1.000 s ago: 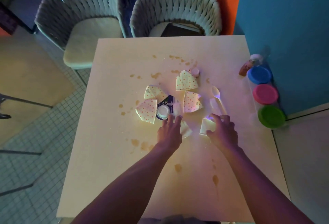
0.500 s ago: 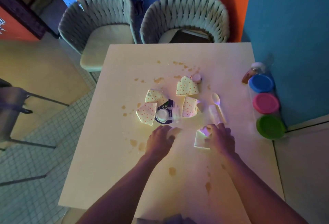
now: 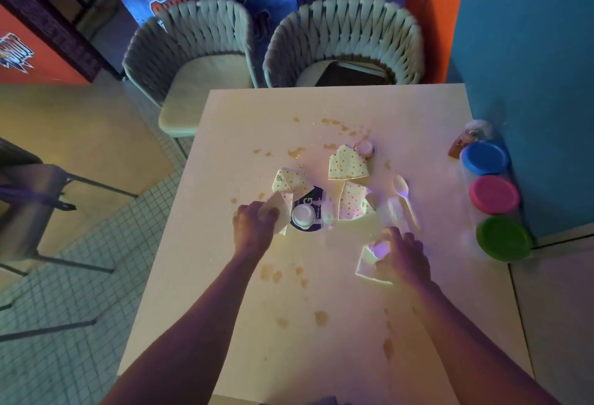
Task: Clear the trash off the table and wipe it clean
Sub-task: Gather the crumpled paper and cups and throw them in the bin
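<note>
Trash litters the middle of the pale, stained table [image 3: 321,356] — polka-dot paper scraps [image 3: 348,165], a flattened dark carton [image 3: 310,208], a plastic spoon [image 3: 403,194]. Three lidded tubs [image 3: 493,194] — blue, pink, green — line the right edge, contents hidden. Left hand [image 3: 254,227] pinches a plain paper piece [image 3: 276,211] at centre; right hand [image 3: 401,256], fingers curled, grips a white scrap [image 3: 368,264] at centre-right.

Table [image 3: 225,324] near half was bare apart from brown stains [image 3: 320,317]; free passage there and along the far edge. Center was crowded: polka-dot paper scraps [image 3: 348,163], dark lid with white cup [image 3: 303,215], plastic spoon [image 3: 403,194]. Right edge blocked by three lidded tubs [image 3: 493,194] against the blue wall [image 3: 530,50]. Two woven chairs [image 3: 344,41] closed off the far side.
</note>
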### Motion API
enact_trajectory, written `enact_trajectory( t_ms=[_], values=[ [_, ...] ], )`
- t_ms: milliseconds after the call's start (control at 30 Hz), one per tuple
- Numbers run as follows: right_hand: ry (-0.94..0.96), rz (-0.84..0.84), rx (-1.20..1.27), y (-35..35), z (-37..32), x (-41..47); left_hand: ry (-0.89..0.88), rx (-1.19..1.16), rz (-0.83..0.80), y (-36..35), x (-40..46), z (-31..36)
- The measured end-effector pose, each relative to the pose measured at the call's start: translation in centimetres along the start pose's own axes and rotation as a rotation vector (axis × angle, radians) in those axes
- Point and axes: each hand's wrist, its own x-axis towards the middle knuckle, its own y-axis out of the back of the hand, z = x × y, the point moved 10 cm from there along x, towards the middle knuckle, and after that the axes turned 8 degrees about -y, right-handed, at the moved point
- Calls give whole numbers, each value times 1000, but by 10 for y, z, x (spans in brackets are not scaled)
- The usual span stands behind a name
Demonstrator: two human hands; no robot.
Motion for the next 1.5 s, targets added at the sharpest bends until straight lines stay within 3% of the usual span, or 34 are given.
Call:
enact_trajectory(
  t_ms=[233,433,633,733,1233,1400,1500],
  values=[
    [-44,-237,183,-11,-5,1,46,9,-125,-17,31,-20],
    [85,-368,365,22,-50,3,47,8,-200,-32,46,-20],
    [12,-217,650,48,-78,35,69,2,-198,-33,47,-18],
    [-33,-124,662,52,-84,51,88,-13,-202,-34,48,-22],
    [-159,321,20,51,-78,57,73,-38,-206,-41,56,-33],
    [-83,487,-92,59,-83,46,79,-49,-204,-41,56,-33],
    [-35,484,-64,59,-87,46,91,-61,-208,-41,54,-32]
  ],
)
